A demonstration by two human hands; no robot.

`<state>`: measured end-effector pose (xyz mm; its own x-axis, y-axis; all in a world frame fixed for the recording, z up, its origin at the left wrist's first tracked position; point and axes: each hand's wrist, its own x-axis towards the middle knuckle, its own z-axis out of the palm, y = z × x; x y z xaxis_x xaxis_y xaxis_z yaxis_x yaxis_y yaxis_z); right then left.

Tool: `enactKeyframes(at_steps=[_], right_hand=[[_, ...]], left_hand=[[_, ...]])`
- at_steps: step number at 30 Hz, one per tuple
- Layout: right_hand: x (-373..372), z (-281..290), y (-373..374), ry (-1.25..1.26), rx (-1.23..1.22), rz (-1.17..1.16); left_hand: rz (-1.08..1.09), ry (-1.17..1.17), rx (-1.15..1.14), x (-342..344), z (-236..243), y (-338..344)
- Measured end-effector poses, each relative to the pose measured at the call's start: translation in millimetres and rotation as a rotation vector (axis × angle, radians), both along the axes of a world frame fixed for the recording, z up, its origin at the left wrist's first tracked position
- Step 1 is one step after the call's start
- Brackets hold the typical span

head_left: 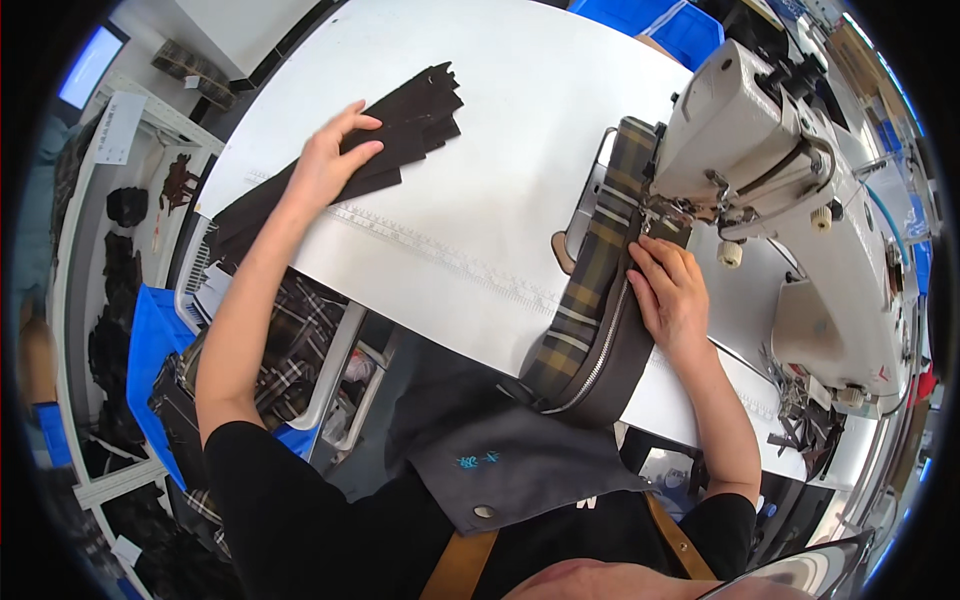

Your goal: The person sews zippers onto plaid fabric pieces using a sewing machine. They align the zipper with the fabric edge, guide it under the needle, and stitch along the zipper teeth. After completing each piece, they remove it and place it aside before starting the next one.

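My left hand (325,165) rests on a fan of dark brown strips (415,120) at the back left of the white table (440,250), fingers curved and apart. My right hand (670,295) grips a long piece of olive plaid fabric (590,295) with a dark brown side and a silver zipper (600,370), just in front of the sewing machine's needle area (665,210). The fingertips press along the zippered side. The far end of the piece is under the machine head (730,120), partly hidden.
A ruler scale (430,250) runs across the tabletop. A blue bin (675,25) stands at the back. At left are shelves with dark pieces (125,210) and a blue tray (150,360) with plaid pieces. Dark scraps (810,430) lie at the right.
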<state>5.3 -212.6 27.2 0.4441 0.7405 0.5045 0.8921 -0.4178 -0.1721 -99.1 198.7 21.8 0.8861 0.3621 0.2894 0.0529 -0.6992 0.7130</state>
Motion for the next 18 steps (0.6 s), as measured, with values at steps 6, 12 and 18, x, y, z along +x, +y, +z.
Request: enactKeyframes(at_steps=[6,12,18], right_hand=[[-2.0,-2.8,2.2,0.004,0.012,-0.003],[1.1,-8.4,-5.5,-0.047,0.004,-0.041],[0.4,-10.6,-1.1,-0.081,0.024,-0.037]], left_hand=[[0.035,-0.223,0.799,-2.5,22.9,-3.8],[-0.299,0.096,0.122,-30.4,101.2,-98.0],[-0.507,0.367,-0.267,-28.9,59.8,-143.4]])
